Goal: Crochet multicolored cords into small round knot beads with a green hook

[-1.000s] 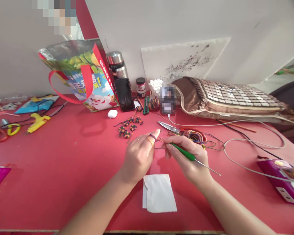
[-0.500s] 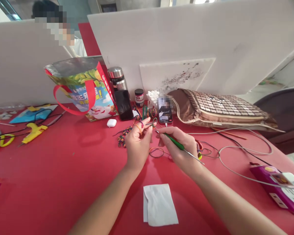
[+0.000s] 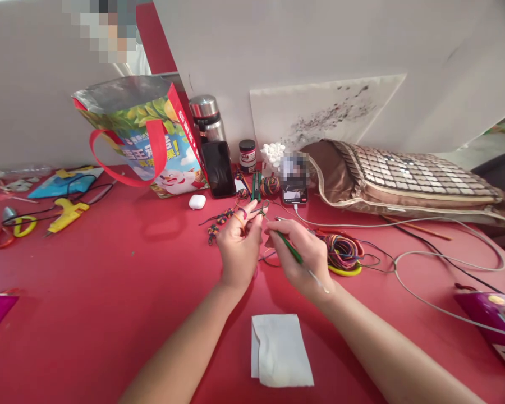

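My left hand (image 3: 239,238) pinches multicoloured yarn (image 3: 261,211), which forms a small loop at the fingertips and also winds round a finger. Close to its right, my right hand (image 3: 298,249) grips a crochet hook (image 3: 292,248) by its green handle, the thin metal shaft pointing back toward the wrist. The hook's working tip is hard to make out between the hands. Behind my left hand lie several small crocheted pieces (image 3: 214,229), partly covered by it. To the right of my right hand rests a coil of multicoloured yarn (image 3: 344,249), with yellow-handled scissors (image 3: 345,270) under it.
A folded white tissue (image 3: 283,350) lies in front. Behind stand a colourful bag (image 3: 138,140), a thermos (image 3: 208,118), a dark phone (image 3: 217,168), a lit phone (image 3: 294,179) and a jar (image 3: 247,155). A white cable (image 3: 408,297) loops at right; a yellow glue gun (image 3: 67,216) lies left.
The yarn loop at my left fingertips has been raised and the left fingers have opened out from their earlier closed pose. My right hand has turned, tilting the crochet hook more steeply. The camera view shifted.
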A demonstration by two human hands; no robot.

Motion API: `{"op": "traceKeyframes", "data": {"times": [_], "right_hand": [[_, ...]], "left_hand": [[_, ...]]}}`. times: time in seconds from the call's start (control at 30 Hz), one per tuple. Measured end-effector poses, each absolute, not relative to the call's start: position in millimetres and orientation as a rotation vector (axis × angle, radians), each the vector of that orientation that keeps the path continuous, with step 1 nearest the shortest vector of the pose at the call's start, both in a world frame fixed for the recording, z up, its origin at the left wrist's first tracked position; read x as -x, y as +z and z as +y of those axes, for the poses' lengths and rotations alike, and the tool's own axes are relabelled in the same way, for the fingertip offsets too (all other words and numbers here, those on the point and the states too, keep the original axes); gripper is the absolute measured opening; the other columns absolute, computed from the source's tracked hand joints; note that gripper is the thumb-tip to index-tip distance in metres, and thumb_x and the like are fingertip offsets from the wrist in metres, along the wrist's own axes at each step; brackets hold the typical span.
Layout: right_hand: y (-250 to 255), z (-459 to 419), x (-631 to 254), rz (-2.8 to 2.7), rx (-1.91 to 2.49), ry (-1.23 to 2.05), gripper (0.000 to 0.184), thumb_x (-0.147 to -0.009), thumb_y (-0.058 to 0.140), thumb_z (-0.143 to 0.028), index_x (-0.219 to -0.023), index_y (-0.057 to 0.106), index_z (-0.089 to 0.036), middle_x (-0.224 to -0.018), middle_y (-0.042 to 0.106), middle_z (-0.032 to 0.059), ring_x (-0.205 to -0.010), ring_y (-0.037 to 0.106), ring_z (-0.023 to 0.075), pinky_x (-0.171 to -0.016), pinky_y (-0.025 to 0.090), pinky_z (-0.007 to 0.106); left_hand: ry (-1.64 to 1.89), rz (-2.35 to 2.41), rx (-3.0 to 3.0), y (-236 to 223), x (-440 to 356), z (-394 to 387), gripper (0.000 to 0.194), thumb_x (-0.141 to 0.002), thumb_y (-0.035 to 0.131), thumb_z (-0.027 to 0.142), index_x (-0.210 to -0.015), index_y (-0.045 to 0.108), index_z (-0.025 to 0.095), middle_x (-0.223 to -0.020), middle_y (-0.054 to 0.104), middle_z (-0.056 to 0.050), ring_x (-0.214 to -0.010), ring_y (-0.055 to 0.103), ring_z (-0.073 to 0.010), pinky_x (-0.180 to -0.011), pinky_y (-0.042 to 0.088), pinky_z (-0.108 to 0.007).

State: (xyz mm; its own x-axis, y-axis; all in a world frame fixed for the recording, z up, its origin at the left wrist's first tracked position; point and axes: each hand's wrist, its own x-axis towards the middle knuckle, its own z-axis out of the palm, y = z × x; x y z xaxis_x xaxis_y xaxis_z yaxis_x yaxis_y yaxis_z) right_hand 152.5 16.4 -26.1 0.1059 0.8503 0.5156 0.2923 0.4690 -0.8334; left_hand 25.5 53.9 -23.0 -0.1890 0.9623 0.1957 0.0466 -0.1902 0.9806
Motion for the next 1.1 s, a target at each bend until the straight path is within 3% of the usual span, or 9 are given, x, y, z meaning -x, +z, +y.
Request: {"op": "traceKeyframes", "data": {"times": [0.1,0.2,0.3,0.4,0.63,0.93,1.1], "right_hand": [[-31,18,-156,-1.667,0.997,0.337,0.024,-0.104,0.058,-0.015,-0.112,0.078,-0.026,-0.099,0.083,0.0107,-0.091,0.080,0.0245,-0.086,0.067,0.040],[-34,19,-159,-1.669,1.016,0.305,0.025,-0.106,0.056,-0.014,-0.117,0.076,-0.026,-0.099,0.083,0.0097,-0.090,0.080,0.0234,-0.086,0.066,0.038],[-35,17,-159,-1.578,1.079,0.366,0.020,-0.108,0.058,-0.018,-0.117,0.074,-0.026,-0.095,0.081,0.0069,-0.083,0.078,0.0208,-0.083,0.064,0.036],[-35,14,-159,-1.526,1.109,0.463,0.016,-0.108,0.061,-0.022,-0.113,0.075,-0.025,-0.094,0.082,0.0061,-0.082,0.078,0.0204,-0.082,0.064,0.036],[-31,11,-159,-1.277,1.069,0.753,0.011,-0.106,0.066,-0.029,-0.109,0.076,-0.024,-0.084,0.080,0.0025,-0.075,0.078,0.0188,-0.077,0.065,0.035],[-29,8,-159,-1.282,0.999,0.880,0.011,-0.104,0.070,-0.027,-0.109,0.079,-0.024,-0.088,0.082,0.0040,-0.073,0.080,0.0189,-0.064,0.067,0.031],[-27,3,-159,-1.279,0.987,0.887,0.011,-0.104,0.070,-0.026,-0.110,0.080,-0.025,-0.089,0.083,0.0046,-0.074,0.080,0.0188,-0.063,0.069,0.031]], "left_hand": [[1.462,1.182,-1.067,-20,-32,52,0.030,-0.085,0.085,0.029,-0.113,0.082,0.018,-0.105,0.088,-0.011,-0.055,0.059,-0.0085,-0.057,0.053,-0.024],[1.452,1.148,-0.984,-19,-37,51,0.033,-0.081,0.089,0.029,-0.110,0.081,0.015,-0.096,0.087,-0.010,-0.054,0.057,-0.0078,-0.055,0.053,-0.023],[1.419,1.130,-0.943,-20,-39,49,0.038,-0.079,0.091,0.031,-0.112,0.081,0.014,-0.093,0.087,-0.010,-0.059,0.063,-0.0097,-0.058,0.057,-0.024],[1.406,1.104,-0.918,-21,-38,48,0.042,-0.079,0.092,0.034,-0.115,0.081,0.015,-0.101,0.088,-0.011,-0.059,0.063,-0.0090,-0.059,0.058,-0.024],[1.395,1.127,-0.925,-16,-35,43,0.036,-0.081,0.090,0.032,-0.113,0.082,0.015,-0.101,0.087,-0.010,-0.059,0.063,-0.0089,-0.056,0.055,-0.022],[1.335,1.056,-0.829,-6,-32,39,0.037,-0.078,0.087,0.024,-0.113,0.082,0.016,-0.102,0.086,-0.008,-0.048,0.051,-0.0038,-0.045,0.042,-0.020],[1.297,0.961,-0.801,0,-26,38,0.042,-0.077,0.087,0.024,-0.118,0.080,0.016,-0.104,0.086,-0.008,-0.041,0.047,-0.0013,-0.045,0.041,-0.022]]}}
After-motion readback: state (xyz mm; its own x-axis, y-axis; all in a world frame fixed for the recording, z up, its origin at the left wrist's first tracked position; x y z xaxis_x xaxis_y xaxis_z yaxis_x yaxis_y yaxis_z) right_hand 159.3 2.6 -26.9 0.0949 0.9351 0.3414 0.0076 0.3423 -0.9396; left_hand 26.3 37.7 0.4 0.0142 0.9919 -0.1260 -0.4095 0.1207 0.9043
